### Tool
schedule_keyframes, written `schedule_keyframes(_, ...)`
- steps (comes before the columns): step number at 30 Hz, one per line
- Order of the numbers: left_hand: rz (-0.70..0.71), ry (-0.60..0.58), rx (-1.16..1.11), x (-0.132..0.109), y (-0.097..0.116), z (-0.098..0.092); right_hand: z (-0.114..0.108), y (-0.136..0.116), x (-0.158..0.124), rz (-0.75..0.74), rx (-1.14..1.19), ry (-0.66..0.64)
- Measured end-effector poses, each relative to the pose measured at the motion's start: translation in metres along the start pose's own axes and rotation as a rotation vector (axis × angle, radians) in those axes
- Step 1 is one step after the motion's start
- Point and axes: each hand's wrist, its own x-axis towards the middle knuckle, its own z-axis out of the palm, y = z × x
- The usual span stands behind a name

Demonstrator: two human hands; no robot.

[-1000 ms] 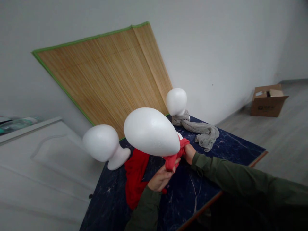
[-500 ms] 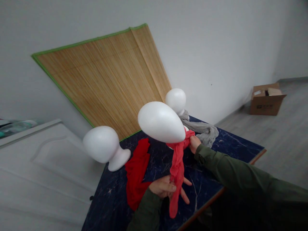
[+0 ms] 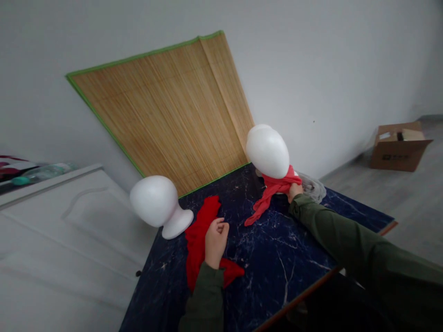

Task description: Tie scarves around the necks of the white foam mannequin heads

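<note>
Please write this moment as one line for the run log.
right hand on red scarf around foam head | left hand curled above red cloth

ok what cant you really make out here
From the head view:
- foam head: its base is hidden by the red cloth and right hand
- grey cloth: mostly hidden behind that foam head
- left hand: its fingers hide whether it grips the lower red cloth
- cardboard box: contents too small to tell
- bottle: blurred, too small to read

This looks like a sparse indoor room used as a work space: a plain white wall (image 3: 321, 69) with a bamboo mat (image 3: 159, 115) against it beyond the fingers (image 3: 216, 230), foam mannequin heads (image 3: 152, 200) on a dark marble-patterned bench (image 3: 287, 244), and a cardboard box (image 3: 398, 150) on the grey floor (image 3: 411, 198) off to their right.
</note>
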Motion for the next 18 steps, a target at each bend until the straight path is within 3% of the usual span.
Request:
schedule_keyframes(2, 0.072, 0.169, 0.361, 0.007, -0.011, -0.014, 0.001, 0.000, 0.001, 0.033, -0.005, 0.071)
schedule_keyframes(5, -0.100, 0.266, 0.776, 0.010, -0.026, -0.029, -0.003, -0.003, -0.002, 0.041, -0.057, 0.149)
schedule_keyframes(8, -0.317, 0.212, 0.848, 0.011, -0.038, -0.038, -0.010, -0.012, -0.014, 0.052, -0.165, 0.172)
schedule_keyframes(10, -0.313, 0.150, 0.804, 0.012, -0.042, -0.042, -0.014, -0.022, -0.026, 0.027, -0.210, 0.147)
schedule_keyframes(12, -0.257, 0.119, 0.762, 0.013, -0.042, -0.046, -0.019, -0.035, -0.040, -0.109, -0.235, 0.113)
schedule_keyframes(15, -0.205, 0.127, 0.732, 0.016, -0.036, -0.047, -0.029, -0.054, -0.063, -0.480, -0.230, 0.055)
schedule_keyframes(17, -0.151, 0.147, 0.656, 0.017, -0.029, -0.044, -0.033, -0.062, -0.081, -0.679, -0.161, -0.087)
schedule_keyframes(18, -0.107, 0.149, 0.580, 0.016, -0.025, -0.041, -0.033, -0.063, -0.092, -0.724, -0.112, -0.226)
